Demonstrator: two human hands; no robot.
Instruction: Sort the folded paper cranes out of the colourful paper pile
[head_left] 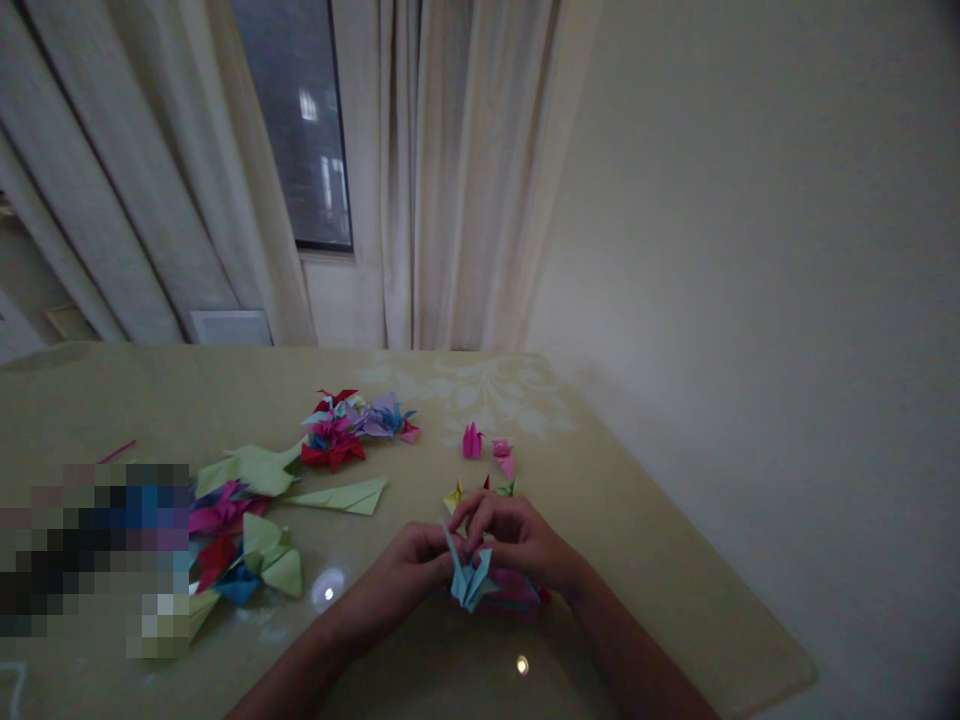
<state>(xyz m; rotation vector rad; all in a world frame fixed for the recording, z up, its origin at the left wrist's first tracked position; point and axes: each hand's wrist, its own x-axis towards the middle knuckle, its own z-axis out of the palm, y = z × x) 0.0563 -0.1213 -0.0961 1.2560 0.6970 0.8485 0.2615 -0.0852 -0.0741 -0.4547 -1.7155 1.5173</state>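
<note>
A light-blue folded paper crane point(470, 583) is held between my two hands near the front of the table. My left hand point(416, 565) pinches its left side between thumb and fingers. From the other side, my right hand point(517, 535) has its fingers closed on the crane's upper part, where the exact grip is partly hidden. Beneath and behind the crane lies pink folded paper point(514, 595), partly covered by my right hand. Just beyond my fingers are a yellow folded piece point(454, 496) and a green one point(507, 488).
Two pink folded pieces point(472, 441) sit farther back. A pile of colourful paper cranes point(337, 430) lies left of them. Larger green folded paper point(262, 470) and more pieces spread at left, beside a blurred-out patch. A wall borders the table point(660, 560) on the right.
</note>
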